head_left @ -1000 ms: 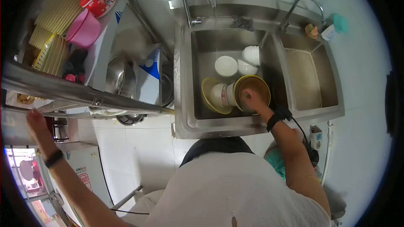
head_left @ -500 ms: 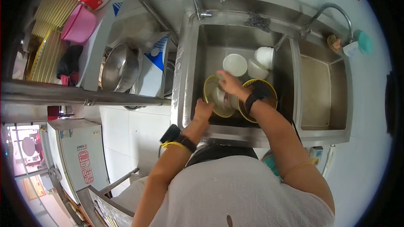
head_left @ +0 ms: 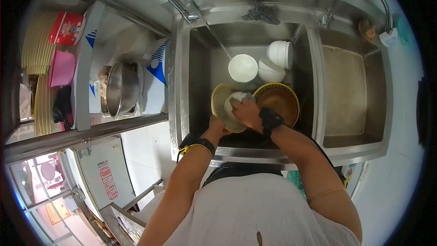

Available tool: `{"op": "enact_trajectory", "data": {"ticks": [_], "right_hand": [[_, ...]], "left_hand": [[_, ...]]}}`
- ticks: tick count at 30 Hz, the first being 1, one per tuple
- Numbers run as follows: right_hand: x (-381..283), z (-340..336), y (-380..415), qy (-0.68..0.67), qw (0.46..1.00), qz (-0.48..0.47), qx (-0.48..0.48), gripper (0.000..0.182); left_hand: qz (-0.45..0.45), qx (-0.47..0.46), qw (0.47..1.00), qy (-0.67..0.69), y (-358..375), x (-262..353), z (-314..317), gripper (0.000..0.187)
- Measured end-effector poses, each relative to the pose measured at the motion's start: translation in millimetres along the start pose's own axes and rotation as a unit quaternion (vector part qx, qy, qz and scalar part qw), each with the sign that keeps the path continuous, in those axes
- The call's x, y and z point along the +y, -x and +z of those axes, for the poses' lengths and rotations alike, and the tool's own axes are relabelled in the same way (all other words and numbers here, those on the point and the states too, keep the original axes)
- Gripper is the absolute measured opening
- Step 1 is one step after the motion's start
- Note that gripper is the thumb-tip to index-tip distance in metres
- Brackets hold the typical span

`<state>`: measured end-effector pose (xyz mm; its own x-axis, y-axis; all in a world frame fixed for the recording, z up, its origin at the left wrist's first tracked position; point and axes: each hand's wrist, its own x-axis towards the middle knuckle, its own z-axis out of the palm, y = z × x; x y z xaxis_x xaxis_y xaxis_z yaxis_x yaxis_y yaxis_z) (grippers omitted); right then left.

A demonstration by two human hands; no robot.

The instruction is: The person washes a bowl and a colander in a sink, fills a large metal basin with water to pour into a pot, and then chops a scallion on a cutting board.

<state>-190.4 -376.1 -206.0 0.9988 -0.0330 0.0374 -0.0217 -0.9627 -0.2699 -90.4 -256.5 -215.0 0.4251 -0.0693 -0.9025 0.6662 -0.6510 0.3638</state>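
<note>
We gripped the yellow bowl with our left hand; our right hand, closed, scrubbed a white bowl inside it; beyond, more white bowls awaited washing

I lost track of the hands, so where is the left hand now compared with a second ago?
Yes, it moved. The left hand came off the shelf rail and now rests at the sink beside the yellow bowl.

One head-worn fisheye view looks steeply down from close above onto the sink.
</note>
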Motion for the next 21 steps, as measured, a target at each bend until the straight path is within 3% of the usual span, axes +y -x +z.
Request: {"op": "enact_trajectory", "data": {"ticks": [1, 5, 7, 12, 14, 18, 20, 21], "right_hand": [[3, -5, 2, -0.013, 1.0, 0.026, 0.005, 0.02], [18, 5, 12, -0.049, 0.993, 0.09, 0.057, 0.017], [27, 7, 21, -0.07, 0.991, 0.102, 0.053, 0.018], [20, 0, 24, -0.096, 0.985, 0.136, 0.047, 0.02], [25, 5, 18, -0.192, 0.965, 0.18, 0.023, 0.025], [54, 4, 8, -0.238, 0.951, 0.181, 0.078, 0.025], [63, -36, 10, -0.328, 0.892, 0.264, 0.167, 0.03], [65, -52, 9, -0.369, 0.856, 0.307, 0.193, 0.034]], "left_hand": [[0.045, -0.002, 0.998, -0.049, 16, 11, 4, 0.034], [0.073, 0.067, 0.976, -0.195, 36, 37, 13, 0.051], [0.253, 0.157, 0.868, -0.398, 57, 46, 15, 0.056], [0.335, 0.175, 0.803, -0.461, 84, 69, 11, 0.062], [0.44, 0.229, 0.714, -0.495, 83, 72, 9, 0.061], [0.474, 0.232, 0.749, -0.4, 98, 91, 10, 0.056], [0.494, 0.078, 0.85, -0.167, 78, 104, 2, 0.052], [0.402, 0.033, 0.915, -0.018, 74, 108, 7, 0.05]]}}
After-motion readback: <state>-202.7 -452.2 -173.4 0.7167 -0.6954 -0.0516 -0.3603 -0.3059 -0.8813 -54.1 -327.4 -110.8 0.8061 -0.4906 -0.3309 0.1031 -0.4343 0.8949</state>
